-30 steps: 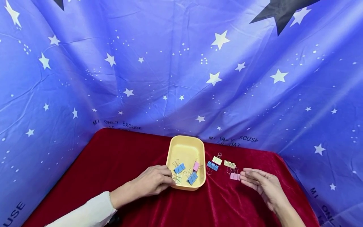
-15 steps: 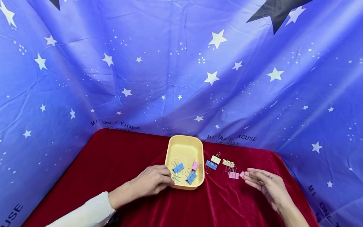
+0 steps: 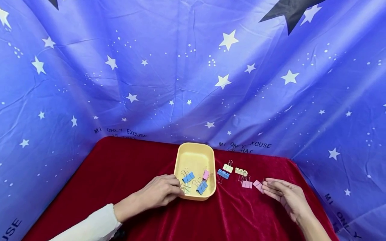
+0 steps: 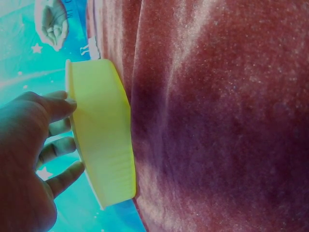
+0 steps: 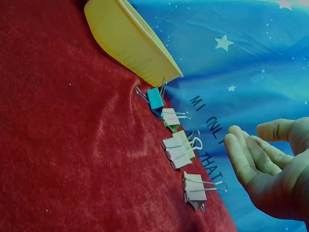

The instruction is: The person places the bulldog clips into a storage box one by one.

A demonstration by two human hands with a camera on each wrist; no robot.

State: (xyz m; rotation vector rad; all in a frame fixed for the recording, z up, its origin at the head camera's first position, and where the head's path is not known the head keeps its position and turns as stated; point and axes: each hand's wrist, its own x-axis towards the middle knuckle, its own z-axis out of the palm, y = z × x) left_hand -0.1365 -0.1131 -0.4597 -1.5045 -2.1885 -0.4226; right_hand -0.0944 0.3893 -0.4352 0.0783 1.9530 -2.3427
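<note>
My left hand (image 3: 163, 192) grips the near left corner of a yellow plastic box (image 4: 104, 125), thumb and fingers at its rim. Lying in the box are two blue binder clips (image 3: 188, 177), a pink binder clip (image 3: 206, 174) and a pale green one (image 3: 186, 189) partly behind the fingers. My right hand (image 5: 275, 164) holds nothing, its fingers loosely extended and the palm showing in the right wrist view. Its fingertips overlap the end of a pink binder clip (image 3: 258, 185) in the head view; the right wrist view shows them apart from that clip (image 5: 195, 187).
Right of the box lie another pink clip (image 3: 247, 182), a blue clip (image 3: 223, 173), a pale yellow clip (image 3: 227, 168) and a yellow clip (image 3: 241, 171). A red velvet cloth (image 3: 126, 167) covers the table. Behind it hangs a blue star-printed curtain (image 3: 169, 73).
My right hand has drawn back to the right, away from the clips, and the rightmost pink clip has come out from behind its fingertips. The left hand keeps its grip on the box.
</note>
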